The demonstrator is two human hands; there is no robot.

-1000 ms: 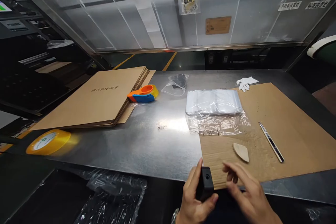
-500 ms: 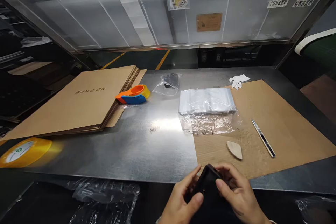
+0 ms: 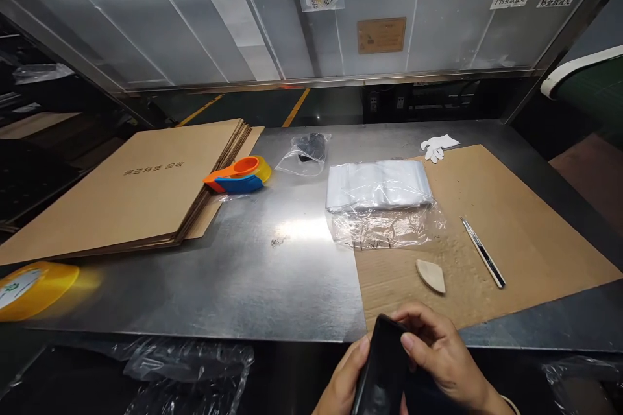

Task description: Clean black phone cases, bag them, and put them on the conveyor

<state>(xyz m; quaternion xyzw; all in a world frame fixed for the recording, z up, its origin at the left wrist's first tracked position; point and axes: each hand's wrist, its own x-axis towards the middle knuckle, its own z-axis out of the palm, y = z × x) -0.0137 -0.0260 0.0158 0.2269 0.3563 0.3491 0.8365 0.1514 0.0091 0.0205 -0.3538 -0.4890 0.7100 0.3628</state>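
Observation:
A black, flat, slim item (image 3: 384, 363) is held in front of the table's near edge, tilted, its upper end pointing away. My left hand (image 3: 343, 379) grips its left side, the thumb along the edge. My right hand (image 3: 440, 350) pinches its upper right corner between thumb and fingers. Beyond the hands, a tan wedge-shaped piece (image 3: 431, 276) and a white-and-black cutter or pen-like tool (image 3: 483, 253) lie on a cardboard sheet (image 3: 530, 240). A stack of clear plastic bags (image 3: 379, 185) rests partly on that sheet.
Flattened cartons (image 3: 126, 188) are stacked at the left of the metal table (image 3: 287, 298), with an orange-blue tape dispenser (image 3: 238, 175) beside them. A yellow tape roll (image 3: 39, 288) sits near the left edge. A bagged dark item (image 3: 310, 148) and white glove (image 3: 439, 146) lie farther back.
The black item has turned so that its broad, glossy face shows. My left hand has shifted lower along its side. The whole view has moved slightly.

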